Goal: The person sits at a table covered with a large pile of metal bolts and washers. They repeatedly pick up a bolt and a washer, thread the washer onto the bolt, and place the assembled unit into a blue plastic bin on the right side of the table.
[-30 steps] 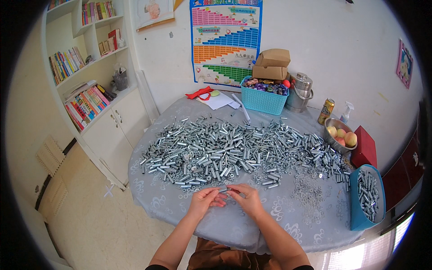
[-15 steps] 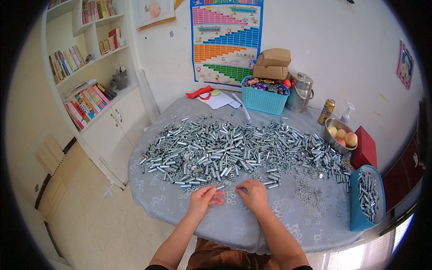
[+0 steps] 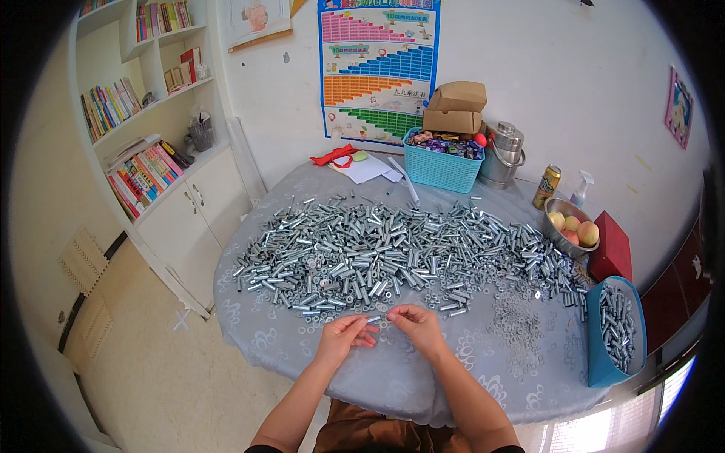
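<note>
Between the thumb and fingers of my left hand (image 3: 341, 337) is a short silver metal tube (image 3: 373, 319), its free end pointing right. My right hand (image 3: 418, 329) is closed in a pinch at that end. Whatever its fingertips hold is too small to make out. Just beyond both hands lies a wide heap of silver metal tubes (image 3: 362, 257), with small flat washers among them. A few loose washers rest on the cloth under and beside my fingers.
A pile of thin washers (image 3: 517, 325) lies on the grey tablecloth (image 3: 302, 370) to the right. Beyond it stands a blue bin (image 3: 600, 347) of metal tubes. Farther back are a bowl of fruit (image 3: 563, 245), a red box (image 3: 610, 249), a can (image 3: 547, 187) and a turquoise basket (image 3: 438, 170).
My right hand has moved left, bringing its pinched fingertips to the end of the tube. The left hand still holds the tube in nearly the same place.
</note>
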{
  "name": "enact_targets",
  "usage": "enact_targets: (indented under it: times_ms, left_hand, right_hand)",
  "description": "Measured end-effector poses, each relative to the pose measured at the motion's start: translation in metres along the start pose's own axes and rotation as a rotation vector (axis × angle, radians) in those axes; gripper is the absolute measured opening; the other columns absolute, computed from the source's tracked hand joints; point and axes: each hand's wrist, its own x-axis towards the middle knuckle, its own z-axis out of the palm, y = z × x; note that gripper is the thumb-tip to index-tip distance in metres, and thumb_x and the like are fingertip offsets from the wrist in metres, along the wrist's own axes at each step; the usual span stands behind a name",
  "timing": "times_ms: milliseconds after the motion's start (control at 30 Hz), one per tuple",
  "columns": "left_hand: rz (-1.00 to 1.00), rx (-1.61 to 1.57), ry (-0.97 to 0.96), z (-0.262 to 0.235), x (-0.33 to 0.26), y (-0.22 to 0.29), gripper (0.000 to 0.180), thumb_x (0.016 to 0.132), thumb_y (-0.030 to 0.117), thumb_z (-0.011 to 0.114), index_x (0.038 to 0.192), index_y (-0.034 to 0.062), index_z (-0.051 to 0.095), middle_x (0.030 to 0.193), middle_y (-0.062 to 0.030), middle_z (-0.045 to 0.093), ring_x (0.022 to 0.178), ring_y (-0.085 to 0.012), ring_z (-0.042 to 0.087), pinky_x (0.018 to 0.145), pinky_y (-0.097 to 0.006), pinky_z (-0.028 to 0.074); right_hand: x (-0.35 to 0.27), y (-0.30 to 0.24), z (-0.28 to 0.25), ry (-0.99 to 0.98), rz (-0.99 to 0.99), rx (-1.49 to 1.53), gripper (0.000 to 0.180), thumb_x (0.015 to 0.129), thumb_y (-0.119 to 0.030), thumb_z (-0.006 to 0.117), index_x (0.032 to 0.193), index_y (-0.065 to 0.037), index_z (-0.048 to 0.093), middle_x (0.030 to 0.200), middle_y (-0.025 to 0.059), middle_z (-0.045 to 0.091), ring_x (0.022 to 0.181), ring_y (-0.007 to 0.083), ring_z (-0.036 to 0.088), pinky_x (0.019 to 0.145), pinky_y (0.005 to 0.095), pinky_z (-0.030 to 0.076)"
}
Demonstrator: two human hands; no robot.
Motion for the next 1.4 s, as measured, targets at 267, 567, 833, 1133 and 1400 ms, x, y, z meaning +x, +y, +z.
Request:
enact_targets:
  times_ms: [267, 567, 833, 1133, 1400]
  left_hand:
    - [-0.033, -0.013, -0.038, -0.001, 0.000, 0.003, 0.024, 0.090, 0.011, 0.050, 0.106, -0.0060, 0.054, 0.090, -0.0189, 0.063, 0.068, -0.0194, 0.063, 0.061, -0.028, 0.054]
    - [-0.058, -0.039, -0.034, -0.002, 0.000, 0.006, 0.024, 0.091, 0.013, 0.048, 0.105, -0.0058, 0.054, 0.090, -0.0196, 0.063, 0.068, -0.0203, 0.063, 0.062, -0.029, 0.054]
    - [-0.051, -0.146, -0.043, -0.008, 0.002, 0.002, 0.023, 0.091, 0.015, 0.048, 0.103, -0.0032, 0.053, 0.092, -0.0203, 0.062, 0.067, -0.0196, 0.062, 0.062, -0.030, 0.053]
    - [-0.034, -0.282, -0.104, -0.017, 0.004, -0.001, 0.022, 0.091, 0.015, 0.048, 0.104, -0.0021, 0.054, 0.093, -0.0206, 0.062, 0.067, -0.0185, 0.062, 0.062, -0.030, 0.054]
    - [-0.033, -0.164, 0.002, -0.011, 0.004, -0.003, 0.022, 0.090, 0.014, 0.050, 0.104, -0.0027, 0.055, 0.088, -0.0193, 0.063, 0.064, -0.0197, 0.062, 0.059, -0.030, 0.054]
  right_hand:
    - [0.002, 0.004, 0.000, 0.010, 0.010, 0.044, 0.015, 0.084, -0.011, 0.061, 0.094, 0.001, 0.062, 0.085, 0.0027, 0.063, 0.076, 0.0064, 0.055, 0.067, 0.0182, 0.043]
    - [0.005, 0.004, 0.001, 0.160, -0.240, -0.344, 0.015, 0.083, -0.010, 0.059, 0.095, -0.003, 0.064, 0.082, 0.0044, 0.063, 0.076, 0.0160, 0.058, 0.070, 0.0265, 0.045]
    - [0.008, -0.004, -0.001, 0.202, -0.618, -1.160, 0.020, 0.070, -0.011, 0.065, 0.090, -0.009, 0.066, 0.090, 0.0049, 0.058, 0.087, 0.0258, 0.052, 0.077, 0.0360, 0.040]
    - [0.004, -0.011, -0.007, 0.172, -0.467, -1.141, 0.017, 0.069, -0.019, 0.068, 0.082, -0.008, 0.066, 0.080, 0.0053, 0.059, 0.080, 0.0260, 0.053, 0.073, 0.0369, 0.039]
    - [-0.005, -0.027, 0.003, 0.099, -0.283, -0.416, 0.021, 0.073, -0.005, 0.067, 0.094, -0.006, 0.067, 0.088, 0.0070, 0.064, 0.087, 0.0188, 0.057, 0.077, 0.0283, 0.044]
